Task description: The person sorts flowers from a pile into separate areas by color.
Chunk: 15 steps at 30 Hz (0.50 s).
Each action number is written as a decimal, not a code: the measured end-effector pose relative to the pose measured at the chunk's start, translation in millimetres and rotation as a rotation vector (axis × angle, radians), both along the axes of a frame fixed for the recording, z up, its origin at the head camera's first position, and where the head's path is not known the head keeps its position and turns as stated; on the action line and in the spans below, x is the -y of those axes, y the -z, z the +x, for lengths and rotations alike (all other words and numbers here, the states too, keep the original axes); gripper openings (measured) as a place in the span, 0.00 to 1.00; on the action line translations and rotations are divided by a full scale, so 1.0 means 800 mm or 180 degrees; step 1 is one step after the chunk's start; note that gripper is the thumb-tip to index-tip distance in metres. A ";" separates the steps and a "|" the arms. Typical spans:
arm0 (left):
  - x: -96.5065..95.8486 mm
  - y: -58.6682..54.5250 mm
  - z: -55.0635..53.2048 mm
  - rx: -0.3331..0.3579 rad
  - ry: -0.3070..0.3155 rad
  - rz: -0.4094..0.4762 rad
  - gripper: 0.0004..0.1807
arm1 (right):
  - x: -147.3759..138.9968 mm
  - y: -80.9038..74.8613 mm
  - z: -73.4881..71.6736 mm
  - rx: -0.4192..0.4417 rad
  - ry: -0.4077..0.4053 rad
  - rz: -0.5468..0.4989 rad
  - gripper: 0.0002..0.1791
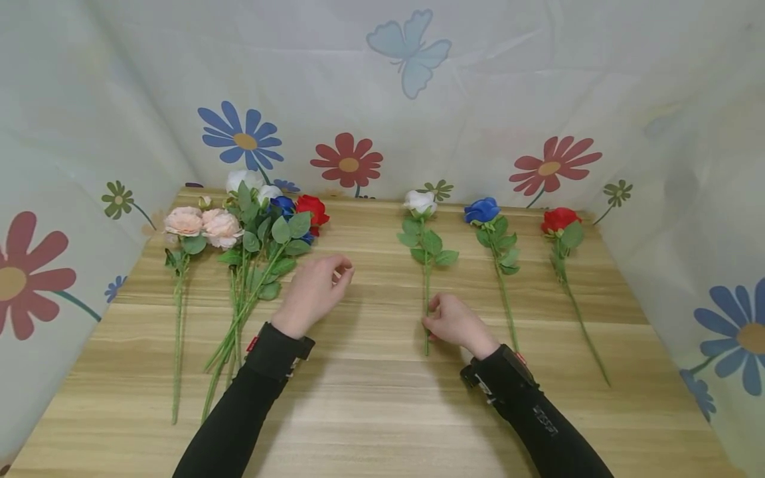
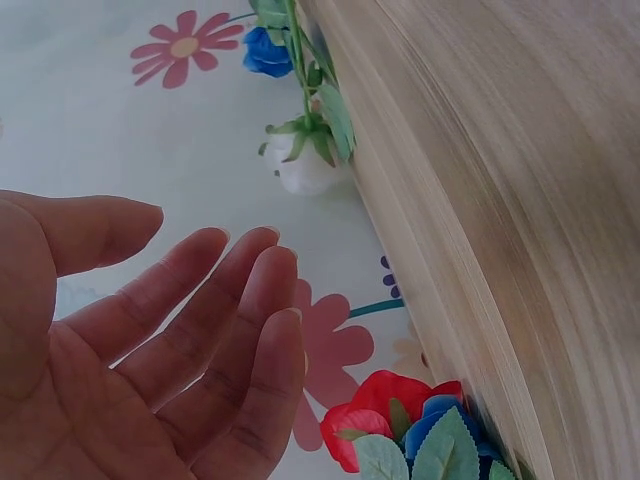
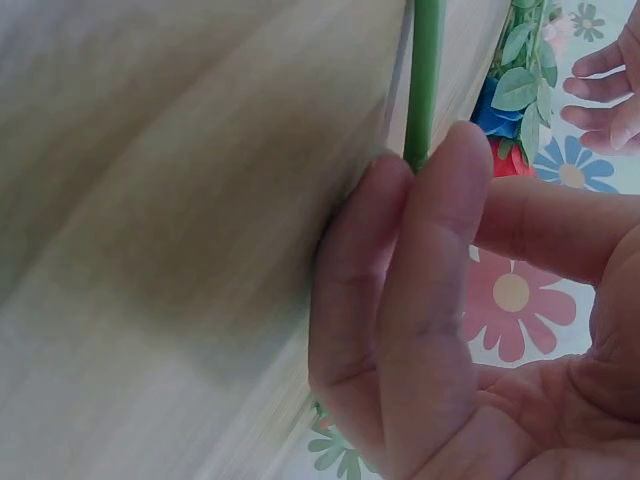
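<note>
A white rose (image 1: 421, 202) with a long green stem lies on the wooden table, its bloom toward the back. My right hand (image 1: 457, 322) pinches that stem near its lower end. In the right wrist view the stem (image 3: 426, 80) disappears behind the curled fingers (image 3: 430, 270), close to the tabletop. Palm turned inward, my left hand (image 1: 317, 289) is beside the bunch of flowers and holds nothing. Its fingers are spread and slightly bent in the left wrist view. Nearest to it in the bunch is a red rose (image 1: 312, 211).
Right of the white rose lie a blue rose (image 1: 481, 211) and another red rose (image 1: 560, 220). On the left, pale pink flowers (image 1: 222, 228) lie with white and blue ones, several stems crossing. A printed cloth (image 1: 466, 133) stands behind the table (image 1: 370, 411).
</note>
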State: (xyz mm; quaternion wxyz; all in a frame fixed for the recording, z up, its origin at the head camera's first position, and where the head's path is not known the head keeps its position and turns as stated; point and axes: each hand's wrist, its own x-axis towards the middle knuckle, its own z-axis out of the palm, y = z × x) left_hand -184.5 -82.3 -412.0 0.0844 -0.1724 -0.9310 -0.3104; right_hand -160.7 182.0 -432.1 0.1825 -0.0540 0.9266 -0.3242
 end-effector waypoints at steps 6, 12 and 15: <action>0.001 0.001 -0.001 0.0009 0.0001 0.0007 0.11 | 0.005 -0.002 -0.002 -0.0116 0.0014 0.0218 0.19; 0.001 0.003 -0.002 -0.0004 -0.0010 -0.0002 0.11 | 0.010 -0.002 -0.004 -0.0142 -0.0004 0.0315 0.19; 0.001 0.003 -0.001 0.0003 -0.0020 -0.0002 0.11 | 0.013 -0.001 -0.004 -0.0095 -0.0016 0.0315 0.18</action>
